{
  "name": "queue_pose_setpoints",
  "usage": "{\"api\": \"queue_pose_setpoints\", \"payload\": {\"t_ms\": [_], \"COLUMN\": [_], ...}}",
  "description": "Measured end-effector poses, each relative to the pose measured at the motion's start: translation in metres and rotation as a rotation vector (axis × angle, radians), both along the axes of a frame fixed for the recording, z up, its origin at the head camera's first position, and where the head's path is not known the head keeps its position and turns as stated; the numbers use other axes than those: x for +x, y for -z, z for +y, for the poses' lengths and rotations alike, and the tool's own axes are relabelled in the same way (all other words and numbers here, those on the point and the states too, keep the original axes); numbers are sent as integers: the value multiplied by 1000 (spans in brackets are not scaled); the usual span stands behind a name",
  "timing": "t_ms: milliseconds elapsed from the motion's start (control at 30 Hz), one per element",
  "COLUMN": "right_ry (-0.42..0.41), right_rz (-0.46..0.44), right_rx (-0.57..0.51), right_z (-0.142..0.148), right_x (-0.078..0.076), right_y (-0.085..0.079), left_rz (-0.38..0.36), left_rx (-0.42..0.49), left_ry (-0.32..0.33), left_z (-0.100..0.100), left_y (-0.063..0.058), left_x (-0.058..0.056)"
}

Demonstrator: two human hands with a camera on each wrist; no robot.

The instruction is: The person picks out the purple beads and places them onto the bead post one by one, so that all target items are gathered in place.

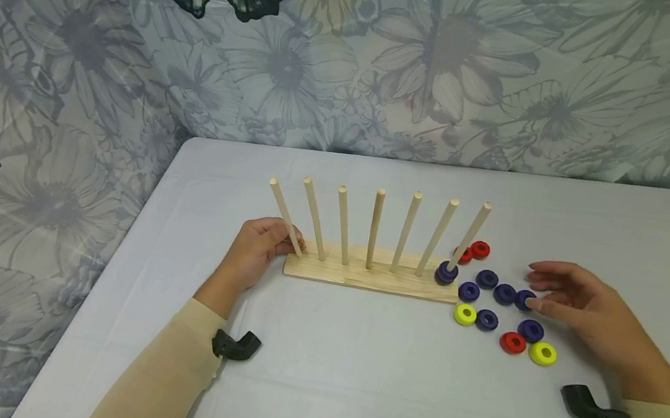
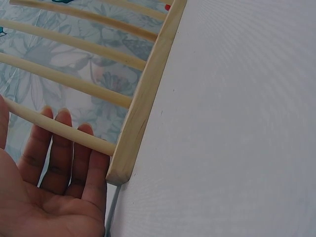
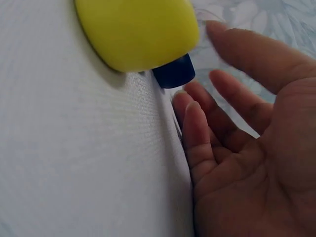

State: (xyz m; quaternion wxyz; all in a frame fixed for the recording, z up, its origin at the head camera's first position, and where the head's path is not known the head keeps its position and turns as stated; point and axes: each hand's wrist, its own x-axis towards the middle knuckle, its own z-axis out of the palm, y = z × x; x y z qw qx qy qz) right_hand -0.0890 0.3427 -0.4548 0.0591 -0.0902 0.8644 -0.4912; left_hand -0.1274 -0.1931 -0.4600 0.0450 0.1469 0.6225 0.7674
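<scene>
Wooden peg rack (image 1: 370,280) and loose rings lie between the two hands, and only the head view takes in the whole spread: seven upright pegs in a row, one end of the base at the left hand (image 1: 252,251), the other pointing toward the right hand (image 1: 594,316). What the head view partly hides, the left wrist view gives: the left fingers reach up, nearly straight, behind the end peg (image 2: 64,129), palm exposed, though I can't tell how firmly they touch. From the right wrist, a big yellow ring (image 3: 138,34) fills the foreground, a dark blue piece (image 3: 174,73) peeping out beneath it, near relaxed, slightly bent fingers; from the head, the right thumb tip overlaps a dark blue ring (image 1: 519,303). On the peg farthest from the left hand sit two stacked blue rings (image 1: 445,278); more blue, red and yellow ones lie flat between the rack and the right hand and nearer the wearer. Pale, faintly grained timber makes up the flat, narrow base and slim round dowels. Glossy, round-edged rings have central holes, and everything rests on smooth white cloth (image 1: 346,386).
</scene>
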Motion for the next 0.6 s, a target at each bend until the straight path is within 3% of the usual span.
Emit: {"api": "queue_pose_setpoints", "payload": {"t_ms": [267,600], "right_ry": [-15,-17], "right_rz": [44,72], "right_rx": [114,162], "right_z": [-1,-4], "right_x": [-1,2], "right_y": [0,-3], "left_rz": [-2,0], "left_rx": [9,-2], "left_ry": [0,1], "left_z": [0,1], "left_y": [0,-1], "left_x": [0,0]}}
